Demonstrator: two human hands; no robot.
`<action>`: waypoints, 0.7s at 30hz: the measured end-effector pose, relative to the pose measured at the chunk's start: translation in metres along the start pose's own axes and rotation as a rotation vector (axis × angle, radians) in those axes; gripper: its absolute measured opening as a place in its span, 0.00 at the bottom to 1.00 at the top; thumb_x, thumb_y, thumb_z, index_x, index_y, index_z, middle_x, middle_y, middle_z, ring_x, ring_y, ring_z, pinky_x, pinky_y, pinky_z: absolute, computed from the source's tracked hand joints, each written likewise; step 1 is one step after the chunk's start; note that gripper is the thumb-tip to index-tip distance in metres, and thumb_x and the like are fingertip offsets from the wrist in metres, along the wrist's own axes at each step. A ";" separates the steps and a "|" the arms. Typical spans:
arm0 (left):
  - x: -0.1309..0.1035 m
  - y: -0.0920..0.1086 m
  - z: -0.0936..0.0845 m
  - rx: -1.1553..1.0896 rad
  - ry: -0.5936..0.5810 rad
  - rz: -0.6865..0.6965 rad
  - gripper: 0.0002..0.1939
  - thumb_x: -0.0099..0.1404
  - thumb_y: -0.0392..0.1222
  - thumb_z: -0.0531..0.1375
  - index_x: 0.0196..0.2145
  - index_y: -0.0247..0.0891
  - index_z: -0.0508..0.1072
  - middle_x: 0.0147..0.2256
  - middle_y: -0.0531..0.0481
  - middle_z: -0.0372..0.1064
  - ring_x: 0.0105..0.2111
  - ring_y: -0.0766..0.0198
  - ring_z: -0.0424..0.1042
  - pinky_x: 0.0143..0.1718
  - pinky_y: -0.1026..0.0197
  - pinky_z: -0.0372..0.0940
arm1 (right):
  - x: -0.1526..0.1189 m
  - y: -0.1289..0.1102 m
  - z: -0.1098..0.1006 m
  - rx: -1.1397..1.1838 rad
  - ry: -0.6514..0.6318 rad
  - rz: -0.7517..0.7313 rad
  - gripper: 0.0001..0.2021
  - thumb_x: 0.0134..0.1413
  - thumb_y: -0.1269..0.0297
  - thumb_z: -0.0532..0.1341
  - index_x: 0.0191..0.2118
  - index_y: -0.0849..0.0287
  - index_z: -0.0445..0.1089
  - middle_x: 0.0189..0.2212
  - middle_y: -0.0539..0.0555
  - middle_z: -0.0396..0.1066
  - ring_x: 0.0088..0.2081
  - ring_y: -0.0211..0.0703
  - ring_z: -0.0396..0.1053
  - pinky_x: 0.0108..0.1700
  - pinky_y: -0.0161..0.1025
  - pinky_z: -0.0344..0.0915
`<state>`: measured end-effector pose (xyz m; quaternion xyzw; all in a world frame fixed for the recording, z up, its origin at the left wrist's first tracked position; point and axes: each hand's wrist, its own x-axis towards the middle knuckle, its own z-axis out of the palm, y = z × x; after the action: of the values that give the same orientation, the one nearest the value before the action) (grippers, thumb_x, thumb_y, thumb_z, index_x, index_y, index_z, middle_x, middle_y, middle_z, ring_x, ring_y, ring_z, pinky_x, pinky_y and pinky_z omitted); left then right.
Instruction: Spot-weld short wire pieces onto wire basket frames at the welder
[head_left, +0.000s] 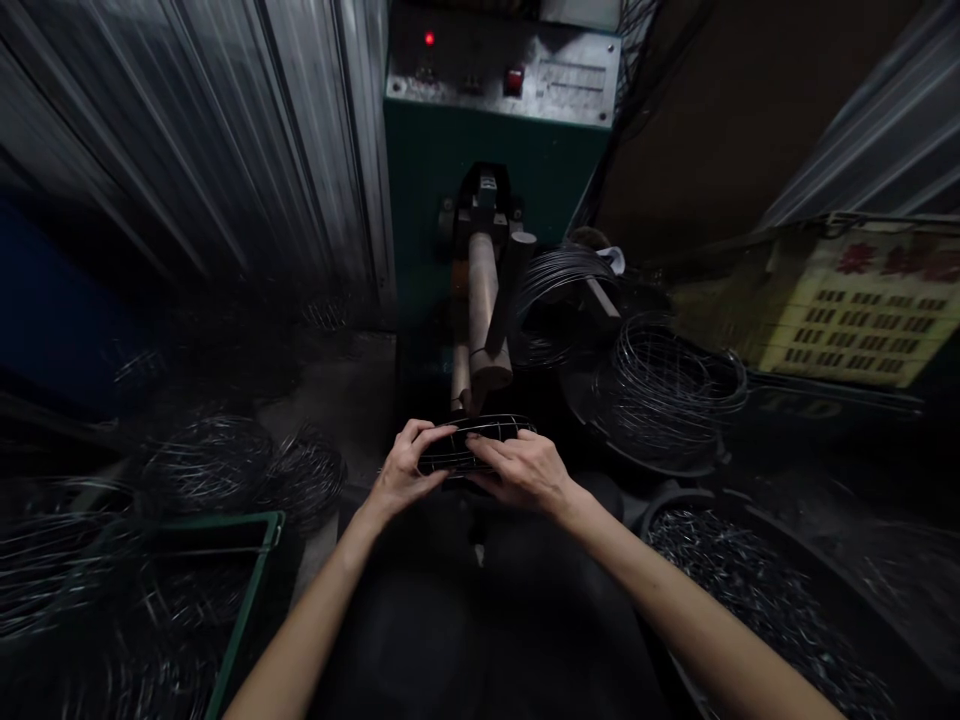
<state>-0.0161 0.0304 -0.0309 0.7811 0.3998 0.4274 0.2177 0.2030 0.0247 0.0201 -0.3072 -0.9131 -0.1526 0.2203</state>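
A round cage of thin metal wires is held between my two hands, just below the tip of the machine's arm. My left hand grips its left side, with the thumb underneath and the fingers along the upper wires. On the other side, my right hand closes on the cage with the index finger pointing in over the wires. The thick metal arm of the green machine ends just above the cage. Whether the wires touch the arm's tip I cannot tell.
Wire rings lie on a dark round tray at right, below a yellow crate. Small metal pieces fill a black tub. At left are wire bundles and a green-rimmed bin. A red light glows on the machine.
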 end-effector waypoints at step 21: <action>0.002 0.003 0.000 0.018 0.016 -0.062 0.25 0.56 0.38 0.62 0.52 0.44 0.66 0.44 0.47 0.60 0.45 0.58 0.65 0.47 0.52 0.64 | -0.018 -0.010 -0.039 0.832 0.078 0.851 0.09 0.55 0.59 0.60 0.39 0.56 0.70 0.25 0.49 0.70 0.23 0.38 0.66 0.25 0.34 0.64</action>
<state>-0.0139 0.0299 -0.0284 0.7669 0.4292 0.4229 0.2207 0.2215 -0.0075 0.0432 -0.5283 -0.6840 0.3087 0.3972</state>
